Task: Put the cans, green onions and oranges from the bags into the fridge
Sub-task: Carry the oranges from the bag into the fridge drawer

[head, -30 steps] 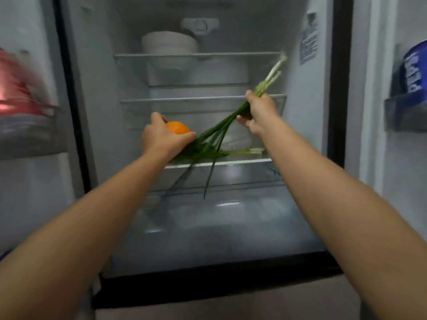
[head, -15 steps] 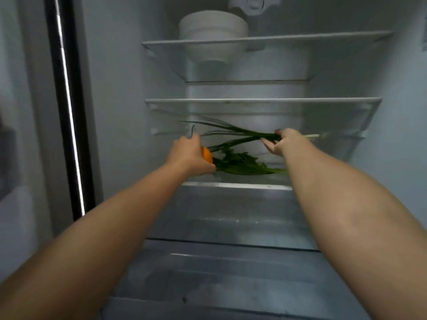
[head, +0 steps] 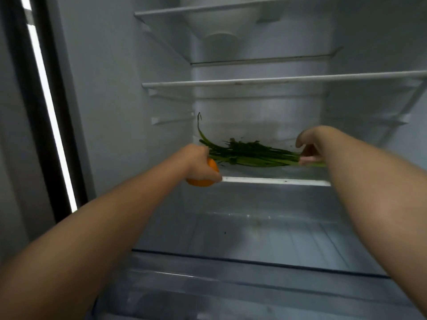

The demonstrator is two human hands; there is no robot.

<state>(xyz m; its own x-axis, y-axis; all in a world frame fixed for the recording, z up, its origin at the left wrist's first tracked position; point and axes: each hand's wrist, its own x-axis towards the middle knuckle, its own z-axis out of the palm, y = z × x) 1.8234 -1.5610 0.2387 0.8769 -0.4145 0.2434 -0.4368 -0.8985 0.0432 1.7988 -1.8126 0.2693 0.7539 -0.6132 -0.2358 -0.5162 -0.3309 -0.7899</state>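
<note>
Both my arms reach into the open fridge. My left hand (head: pixel 198 163) is closed around an orange (head: pixel 203 179) at the left front corner of the lower glass shelf (head: pixel 275 180). A bunch of green onions (head: pixel 249 153) lies flat across that shelf, leaf tips to the left, pale stalks to the right. My right hand (head: pixel 310 146) is at the stalk end, fingers loosely curled and touching the stalks. No cans are in view.
Two more glass shelves (head: pixel 277 80) sit above; a white bowl (head: pixel 221 21) stands on the top one. A clear drawer (head: pixel 254 229) lies below the onion shelf. The fridge's left wall and dark door seal (head: pixel 46 112) are at the left.
The green onions went from raised and tilted in my right hand to lying flat on the shelf. My left hand with the orange dropped to the shelf's front edge. The view moved closer.
</note>
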